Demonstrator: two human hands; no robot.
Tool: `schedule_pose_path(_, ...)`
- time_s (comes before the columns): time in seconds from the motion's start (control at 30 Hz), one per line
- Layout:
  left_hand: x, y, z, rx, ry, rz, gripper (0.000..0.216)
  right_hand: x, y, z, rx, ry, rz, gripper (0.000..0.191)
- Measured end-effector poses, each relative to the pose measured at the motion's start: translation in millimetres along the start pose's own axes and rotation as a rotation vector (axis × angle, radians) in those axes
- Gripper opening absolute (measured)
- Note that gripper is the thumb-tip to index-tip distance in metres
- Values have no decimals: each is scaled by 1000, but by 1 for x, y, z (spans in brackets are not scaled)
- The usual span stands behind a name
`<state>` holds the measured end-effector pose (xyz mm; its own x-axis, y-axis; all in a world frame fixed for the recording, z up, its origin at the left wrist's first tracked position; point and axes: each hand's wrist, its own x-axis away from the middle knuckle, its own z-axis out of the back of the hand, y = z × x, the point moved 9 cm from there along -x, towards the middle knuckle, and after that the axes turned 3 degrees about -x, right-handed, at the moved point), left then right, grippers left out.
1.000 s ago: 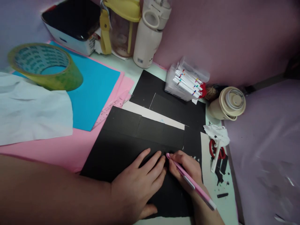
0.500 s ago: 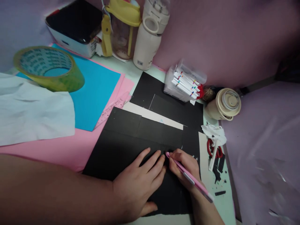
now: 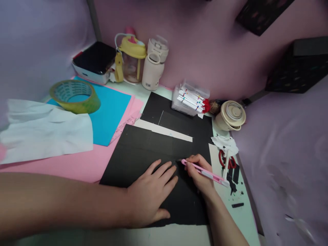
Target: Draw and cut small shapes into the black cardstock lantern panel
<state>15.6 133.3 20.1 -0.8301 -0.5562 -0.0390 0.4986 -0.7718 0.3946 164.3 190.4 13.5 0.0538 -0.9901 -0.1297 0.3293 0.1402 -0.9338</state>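
Note:
A sheet of black card (image 3: 123, 153) lies in front of me, over another black sheet (image 3: 176, 123) and a white strip. My left hand (image 3: 153, 191) rests flat on the front sheet, fingers spread and thumb out to the side. Just right of its fingertips, my right hand (image 3: 201, 171) grips a slim pink craft knife (image 3: 208, 175). The knife leans back toward my wrist, with its narrow tip at the black card. Whether the blade is in the card I cannot tell. A thin white line shows on the rear sheet.
Left are blue card (image 3: 115, 106), pink paper (image 3: 77, 167), a tape roll (image 3: 94, 104) and white cloth-like sheet (image 3: 51, 136). Bottles (image 3: 153, 71) and a box of white pens (image 3: 189, 100) stand behind. Right are a beige cup (image 3: 232, 116), red-handled scissors (image 3: 232, 162) and black scraps (image 3: 237, 205).
The view has pulled back and tilted up, showing more wall. My right hand has turned the knife to a flatter slant, its tip slightly farther from my left fingers.

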Motion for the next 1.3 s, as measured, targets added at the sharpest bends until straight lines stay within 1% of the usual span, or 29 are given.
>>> schedule_pose_path(0.1, -3, -6, 18, 141, -70, 21, 71, 0, 4, 1, -4, 17, -47, 12)
schedule_pose_path(0.17, -11, -17, 37, 186, -96, 65, 61, -1, 5, 1, 10, 21, -69, 13)
schedule_pose_path(0.2, -17, -27, 48, 173, -89, 112, 54, -1, 4, 1, 24, 20, -74, 13)
schedule_pose_path(0.27, -32, -51, 70, 75, -35, 212, 41, -2, 2, 0, 52, 17, -81, 14)
schedule_pose_path(0.33, -48, -77, 83, 1, 1, 296, 43, -3, -1, -1, 68, 13, -84, 15)
schedule_pose_path(0.4, -60, -98, 84, -52, 2, 366, 47, -4, -3, -2, 75, 9, -84, 15)
schedule_pose_path(0.5, -70, -113, 74, -96, -23, 402, 50, -4, -2, -2, 85, -1, -77, 15)
schedule_pose_path(0.6, -70, -115, 67, -112, -61, 409, 52, -4, 0, -3, 84, -14, -83, 16)
schedule_pose_path(0.8, -65, -115, 73, -75, -138, 417, 49, -4, 1, -3, 54, -17, -93, 14)
schedule_pose_path(0.93, -61, -118, 69, -14, -221, 422, 52, -3, -2, -5, 42, -33, -56, 13)
schedule_pose_path(1.1, -61, -118, 70, 8, -244, 408, 66, -2, -8, -10, 121, -77, 3, 10)
schedule_pose_path(1.2, -62, -116, 72, 28, -249, 392, 65, -1, -14, -12, 183, -83, 52, 10)
schedule_pose_path(1.3, -62, -114, 75, 40, -246, 393, 62, -1, -17, -13, 205, -88, 69, 10)
